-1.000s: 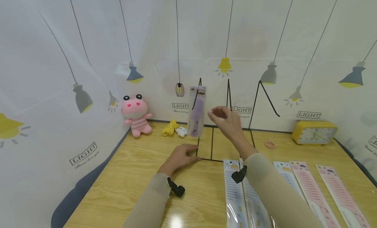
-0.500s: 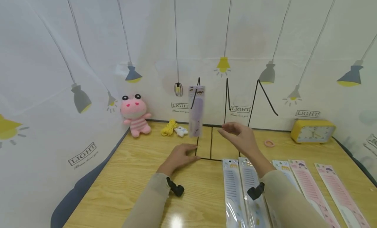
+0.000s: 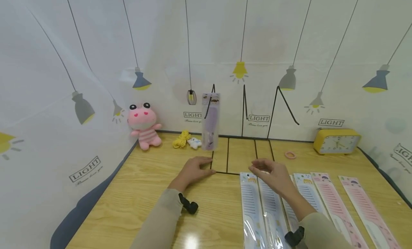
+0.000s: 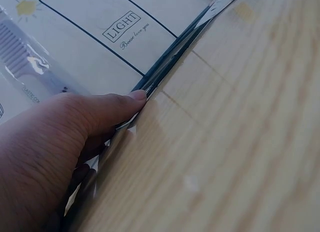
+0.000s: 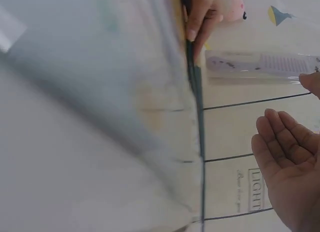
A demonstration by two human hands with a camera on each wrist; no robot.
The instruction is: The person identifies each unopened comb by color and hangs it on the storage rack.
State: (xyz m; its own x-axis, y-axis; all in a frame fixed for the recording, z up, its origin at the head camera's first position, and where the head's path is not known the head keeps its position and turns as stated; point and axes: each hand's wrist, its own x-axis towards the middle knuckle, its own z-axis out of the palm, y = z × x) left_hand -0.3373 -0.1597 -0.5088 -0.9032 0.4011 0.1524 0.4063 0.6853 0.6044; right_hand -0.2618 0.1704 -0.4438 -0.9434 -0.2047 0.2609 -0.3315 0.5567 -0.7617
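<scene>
While the left hand (image 3: 193, 170) is pressing flat on the wire rack's base (image 3: 225, 173), the right hand (image 3: 273, 174) is hovering empty, fingers loosely apart, over the packaged combs (image 3: 254, 206). One purple comb pack (image 3: 210, 121) is hanging beyond the left fingertips; the right wrist view is blurring the rack.

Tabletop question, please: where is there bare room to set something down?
The bare wood left of the left hand, below the pink plush, is free. Crowded: the packaged combs by the right hand, and the wire rack.
</scene>
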